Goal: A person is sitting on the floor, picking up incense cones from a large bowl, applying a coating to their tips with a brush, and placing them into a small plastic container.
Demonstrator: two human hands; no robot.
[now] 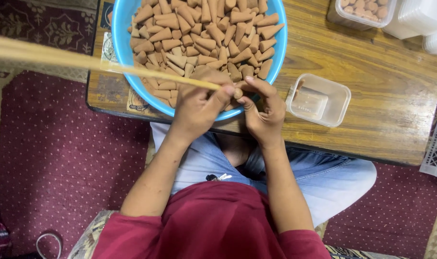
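thin wooden stick (98,64), pinched in left hand (199,106), long axis running up-left

I see a low wooden table (372,86) bearing a blue bowl (120,33) at left, a clear empty tub (340,103) right of it, lidded tubs (362,14) far right.

The bowl (120,29) is bright blue, its cones (204,33) tan-brown. The bench (372,72) is streaky golden wood. The carpet (60,158) is maroon with pale dots. Shirt (213,225) dark red, jeans (324,177) faded blue.
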